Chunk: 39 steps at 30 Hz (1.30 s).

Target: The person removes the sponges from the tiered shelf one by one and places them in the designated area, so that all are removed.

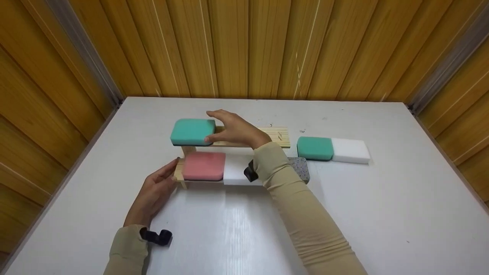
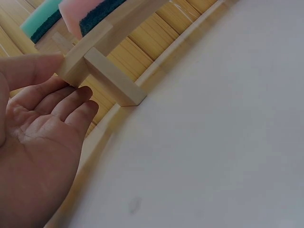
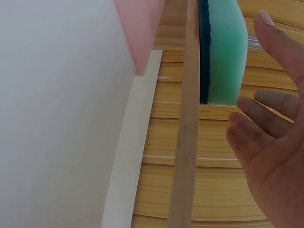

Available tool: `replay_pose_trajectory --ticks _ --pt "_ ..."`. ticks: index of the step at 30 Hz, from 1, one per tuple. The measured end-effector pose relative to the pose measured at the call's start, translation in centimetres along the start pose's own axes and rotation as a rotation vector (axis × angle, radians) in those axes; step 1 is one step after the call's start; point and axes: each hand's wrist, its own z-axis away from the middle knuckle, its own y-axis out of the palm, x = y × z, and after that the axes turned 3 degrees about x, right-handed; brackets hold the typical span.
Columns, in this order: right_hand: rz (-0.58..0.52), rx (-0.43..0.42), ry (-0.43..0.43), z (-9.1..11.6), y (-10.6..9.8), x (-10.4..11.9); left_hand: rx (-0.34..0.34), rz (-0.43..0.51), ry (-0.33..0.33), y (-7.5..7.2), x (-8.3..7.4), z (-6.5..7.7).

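A small panelled booth, set up like a work station.
Ribbed wood-grain walls (image 1: pixel 267 49) stand across the top, left and right of the frame, grey strips (image 1: pixel 85 53) run down their corners at upper left and upper right, and a white table (image 1: pixel 214 236) fills the middle and bottom; home or workshop, I cannot tell.

White table (image 1: pixel 382 229) is enclosed at back and sides by wood-grain panels (image 1: pixel 263 49); grey strips (image 1: pixel 85 49) are seen at corners.
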Motion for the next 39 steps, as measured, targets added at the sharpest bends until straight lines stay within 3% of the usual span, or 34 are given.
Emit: replay_pose_trajectory --ticks 13,23,39 --pt "0.034 0.014 -0.023 -1.0 1.2 0.4 -0.037 0.004 -0.013 0.1 0.0 -0.1" --pt "0.049 -0.017 -0.021 -1.1 1.4 0.4 0.003 -0.005 0.013 -0.1 0.1 0.0" --pt "0.058 -0.029 -0.039 -0.6 1.2 -0.1 -0.025 -0.018 -0.032 -0.1 0.1 0.1"
